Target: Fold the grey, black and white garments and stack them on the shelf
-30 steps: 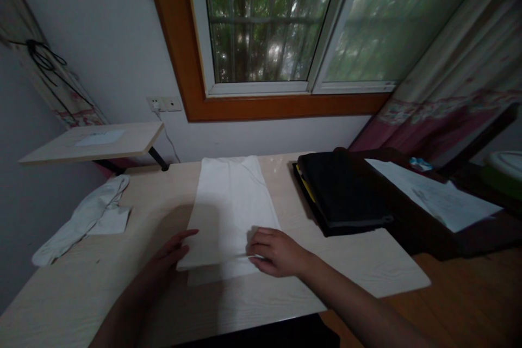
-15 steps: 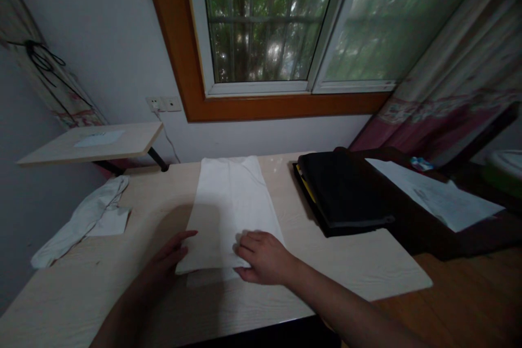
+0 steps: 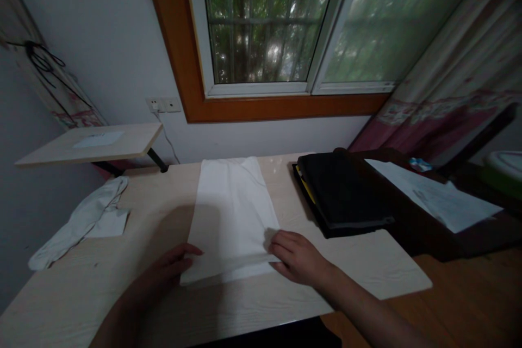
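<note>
A folded white cloth (image 3: 230, 212) lies flat on the light wood-grain table, its long side running toward the window wall. My left hand (image 3: 175, 262) is at its near left corner, fingertips over the top and thumb by the edge, closed on the fabric. Across from it, my right hand (image 3: 296, 255) has its fingers curled round the near right edge, pinching the cloth. Slight creases run between the two hands near the front edge. The undersides of the fingers are hidden.
A crumpled white cloth (image 3: 84, 223) lies at the left, below a small raised shelf (image 3: 122, 144) with a paper on it. Toward the right sits a black folder-like case (image 3: 342, 190). Beyond it, a sheet of paper (image 3: 432, 196) rests on a dark surface.
My right hand has moved right, from the middle of the cloth's near edge to its right edge. My left hand has shifted slightly nearer, and the cloth's near edge has come closer to me.
</note>
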A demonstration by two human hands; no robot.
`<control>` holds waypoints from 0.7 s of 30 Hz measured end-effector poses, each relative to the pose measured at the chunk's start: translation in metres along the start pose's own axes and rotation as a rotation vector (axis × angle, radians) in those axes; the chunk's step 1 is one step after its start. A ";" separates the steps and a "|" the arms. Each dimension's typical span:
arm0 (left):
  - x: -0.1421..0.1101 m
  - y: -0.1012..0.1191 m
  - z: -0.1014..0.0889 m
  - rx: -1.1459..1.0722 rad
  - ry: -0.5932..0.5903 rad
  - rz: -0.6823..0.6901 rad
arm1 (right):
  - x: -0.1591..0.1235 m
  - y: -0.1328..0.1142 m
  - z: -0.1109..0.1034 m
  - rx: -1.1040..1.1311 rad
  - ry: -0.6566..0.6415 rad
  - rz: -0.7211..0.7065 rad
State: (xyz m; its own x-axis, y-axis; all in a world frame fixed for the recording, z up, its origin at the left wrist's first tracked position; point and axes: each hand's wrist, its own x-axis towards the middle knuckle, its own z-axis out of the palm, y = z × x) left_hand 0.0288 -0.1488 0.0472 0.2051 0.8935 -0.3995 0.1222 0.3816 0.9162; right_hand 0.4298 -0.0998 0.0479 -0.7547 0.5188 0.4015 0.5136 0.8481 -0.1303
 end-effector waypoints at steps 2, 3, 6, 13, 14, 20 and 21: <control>0.001 0.001 -0.003 0.111 -0.007 0.024 | -0.006 0.002 -0.002 -0.006 0.020 -0.014; 0.001 0.002 -0.004 0.154 -0.013 0.033 | -0.009 0.002 -0.002 -0.008 0.021 -0.018; 0.001 0.003 -0.004 0.195 -0.027 0.028 | -0.014 0.007 0.000 -0.004 -0.012 0.019; 0.002 0.000 -0.002 0.192 -0.059 0.023 | -0.027 0.020 -0.009 0.018 -0.055 0.080; 0.002 0.001 -0.002 0.206 -0.063 0.023 | -0.029 0.020 -0.012 0.010 -0.031 0.057; -0.003 0.019 0.002 0.319 -0.077 0.011 | -0.033 0.018 -0.015 0.003 -0.038 -0.002; -0.004 0.021 0.002 0.350 -0.096 0.017 | -0.033 0.017 -0.014 0.017 -0.051 -0.001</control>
State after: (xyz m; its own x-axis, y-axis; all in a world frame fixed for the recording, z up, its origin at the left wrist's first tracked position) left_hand 0.0322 -0.1444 0.0680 0.2980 0.8664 -0.4007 0.4399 0.2479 0.8632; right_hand 0.4690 -0.1035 0.0453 -0.7754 0.5220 0.3553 0.5059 0.8503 -0.1449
